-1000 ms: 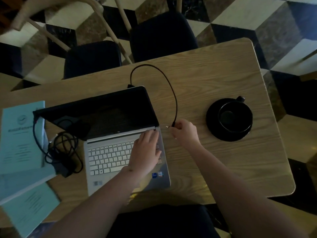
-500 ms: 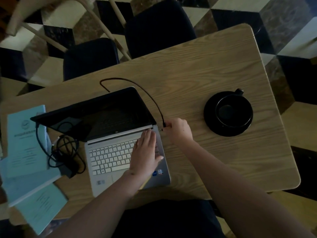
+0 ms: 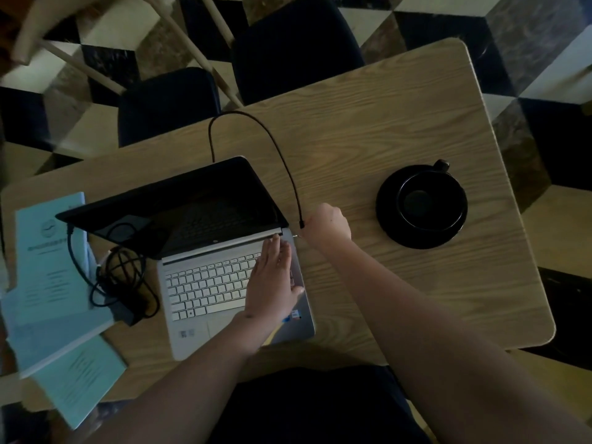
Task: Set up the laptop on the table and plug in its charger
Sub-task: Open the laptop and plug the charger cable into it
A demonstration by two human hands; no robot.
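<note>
Checkered stone floor surrounds our rounded-corner, wood-grain table [image 3: 400, 123], with dark padded chairs [image 3: 294, 46] tucked at its far edge. We see the silver laptop [image 3: 224, 283] sitting open on the table's left half, its pale keys matte and its screen black. Our left hand [image 3: 272, 280] lies flat, fingers straight, on the keyboard's right side. Our right hand [image 3: 326, 224] pinches the plug of the thin black charger cable [image 3: 275, 145] just beside the laptop's right edge; the cable arcs behind the lid. A coiled cord and adapter brick [image 3: 125, 283] lie beside light-blue booklets [image 3: 48, 257]. A glossy black cup [image 3: 429, 200] sits on a round saucer.
</note>
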